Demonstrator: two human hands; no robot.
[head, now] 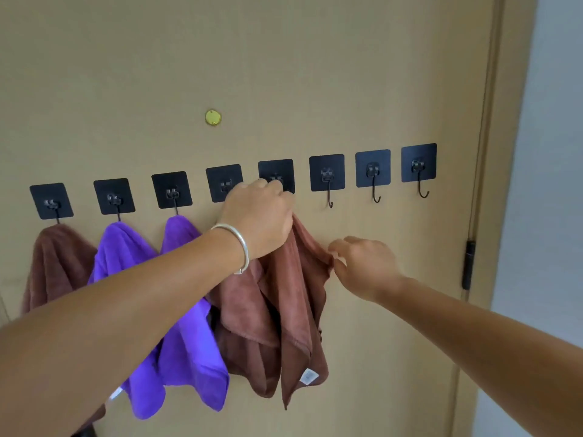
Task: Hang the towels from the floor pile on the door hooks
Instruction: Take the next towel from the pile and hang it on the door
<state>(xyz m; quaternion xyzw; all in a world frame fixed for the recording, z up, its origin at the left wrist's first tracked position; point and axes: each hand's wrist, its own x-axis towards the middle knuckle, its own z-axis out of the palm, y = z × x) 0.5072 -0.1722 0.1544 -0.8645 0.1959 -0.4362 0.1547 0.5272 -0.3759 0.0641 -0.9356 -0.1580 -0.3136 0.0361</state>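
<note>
A row of several black stick-on hooks runs across the tan door [284, 74]. A brown towel [53, 263] hangs on the far-left hook, and two purple towels [123, 257] [189, 342] hang on the two hooks beside it. My left hand [258, 216], with a silver bangle on the wrist, grips the top of another brown towel [284, 310] just under the fifth hook [276, 176]. My right hand [362, 266] pinches that towel's right edge. Whether the towel sits on a hook is hidden by my left hand. The three rightmost hooks [329, 184] [373, 181] [419, 175] are bare.
A small brass peephole cover [213, 117] sits above the hook row. The door's hinge [470, 263] and frame are at the right, with a pale wall [542, 184] beyond. The floor pile is out of view.
</note>
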